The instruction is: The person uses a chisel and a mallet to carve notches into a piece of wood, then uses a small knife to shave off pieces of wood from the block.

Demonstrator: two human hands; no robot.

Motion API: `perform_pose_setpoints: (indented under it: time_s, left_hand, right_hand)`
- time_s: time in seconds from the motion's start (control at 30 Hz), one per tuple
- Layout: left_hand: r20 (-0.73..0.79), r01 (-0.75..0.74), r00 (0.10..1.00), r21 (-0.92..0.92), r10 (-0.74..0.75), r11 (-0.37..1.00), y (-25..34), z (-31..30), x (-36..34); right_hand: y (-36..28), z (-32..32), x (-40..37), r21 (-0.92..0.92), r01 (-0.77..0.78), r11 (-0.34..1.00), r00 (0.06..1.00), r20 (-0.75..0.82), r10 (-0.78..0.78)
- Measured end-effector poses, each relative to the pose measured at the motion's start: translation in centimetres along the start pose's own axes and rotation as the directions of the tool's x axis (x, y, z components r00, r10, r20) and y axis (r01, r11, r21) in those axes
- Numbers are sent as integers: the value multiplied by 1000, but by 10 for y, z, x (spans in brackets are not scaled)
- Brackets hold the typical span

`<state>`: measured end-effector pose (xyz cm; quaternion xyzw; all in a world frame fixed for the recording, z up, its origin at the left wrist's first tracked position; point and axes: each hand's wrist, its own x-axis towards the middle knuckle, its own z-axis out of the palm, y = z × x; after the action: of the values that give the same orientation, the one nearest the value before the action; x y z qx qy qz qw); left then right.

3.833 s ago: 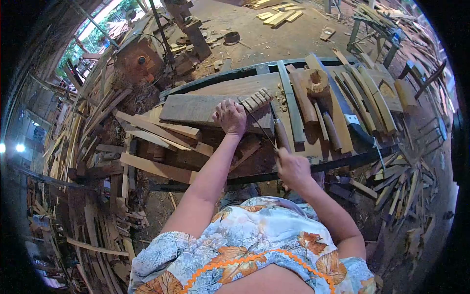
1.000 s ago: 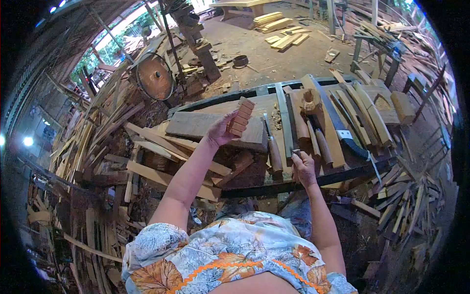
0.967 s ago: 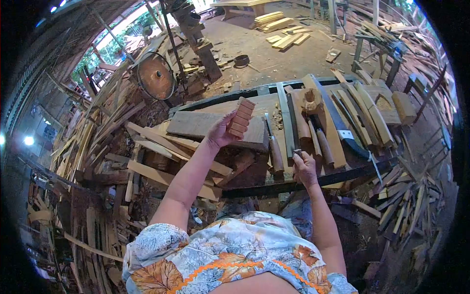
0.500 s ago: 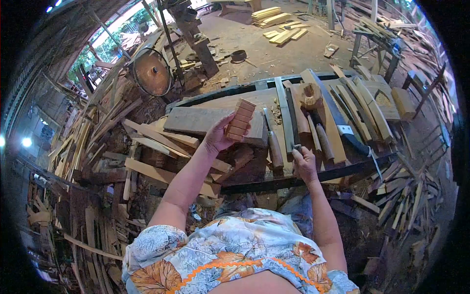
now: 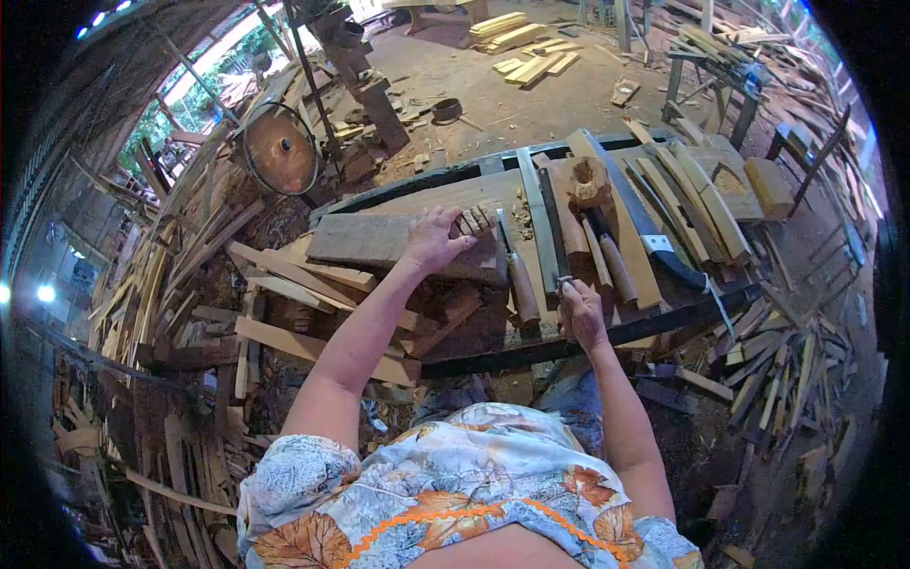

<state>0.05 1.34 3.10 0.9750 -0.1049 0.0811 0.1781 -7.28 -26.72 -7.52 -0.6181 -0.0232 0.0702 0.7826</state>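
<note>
My left hand [image 5: 438, 241] is closed on a small wooden block with grooves [image 5: 477, 220], over the right end of a thick grey-brown plank [image 5: 365, 239]. My right hand [image 5: 581, 314] is closed at the bench's near edge, by the lower end of a dark narrow bar [image 5: 553, 213]. A small dark piece shows at its fingertips; I cannot tell what it is. Between my hands lies a chisel with a wooden handle [image 5: 523, 289]. Right of the bar are another wooden tool handle [image 5: 618, 268] and a wooden piece with a hollow end [image 5: 587, 186].
A handsaw [image 5: 661, 245] with a dark handle and several wooden strips [image 5: 706, 204] lie on the bench's right side. Scrap wood [image 5: 773, 370] is heaped at the right, and more boards [image 5: 284, 339] at the left. A round rusty disc [image 5: 282, 147] stands beyond the bench.
My left hand has lowered the grooved block to the plank and turned it, so its grooved face shows less. My right hand stays near the bar's end. The view has shifted slightly.
</note>
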Motion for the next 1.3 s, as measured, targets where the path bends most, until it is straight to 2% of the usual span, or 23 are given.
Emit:
perform_pose_setpoints:
  time_s: [0.07,0.1,0.17,0.2,0.27,0.3,0.33,0.37,0.43,0.47,0.57,0.7,0.97,1.17,1.3]
  left_hand:
    - [20,-7,1000,139,5,990,-4,6,6]
    - [22,-12,1000,137,9,990,-4,9,7]
    - [-14,74,997,1,-74,997,-3,15,8]
    - [-14,73,997,0,-73,997,-4,19,9]
    - [-130,166,979,77,-155,983,-2,30,8]
    - [-131,167,979,71,-157,983,0,33,6]
    - [-203,185,965,71,-167,980,2,36,4]
    - [-275,203,945,71,-177,977,4,38,5]
    - [-321,223,928,73,-189,972,2,43,11]
    - [-364,242,910,79,-198,967,2,48,10]
    - [-399,286,887,77,-234,955,8,47,9]
    - [-395,305,886,99,-244,947,9,47,9]
    - [-436,272,878,118,-196,955,9,47,8]
    - [-435,290,872,88,-225,953,11,45,8]
    - [-382,308,889,95,-251,947,13,37,6]
  right_hand:
    - [2,-3,0,32,-13,999,1000,6,13]
    - [-2,-2,-2,8,-47,999,999,10,47]
    - [-2,-1,-2,-16,-80,997,997,13,81]
    - [5,-3,1,-65,-38,997,999,12,39]
    - [18,-4,9,-123,3,992,1000,15,-1]
    - [18,0,12,-342,87,936,995,-11,-96]
    - [16,1,16,-545,156,824,980,-17,-197]
    - [14,1,18,-550,156,820,980,-19,-199]
    - [-41,30,3,-725,250,641,951,59,-304]
    - [-63,40,-2,-815,277,509,950,152,-273]
    - [-76,72,8,-866,183,465,966,71,-249]
    - [-72,85,22,-918,159,364,980,102,-171]
    - [-68,91,29,-941,162,297,980,119,-157]
    - [-71,92,22,-955,161,248,980,126,-151]
    - [-83,84,-18,-960,181,214,979,156,-131]
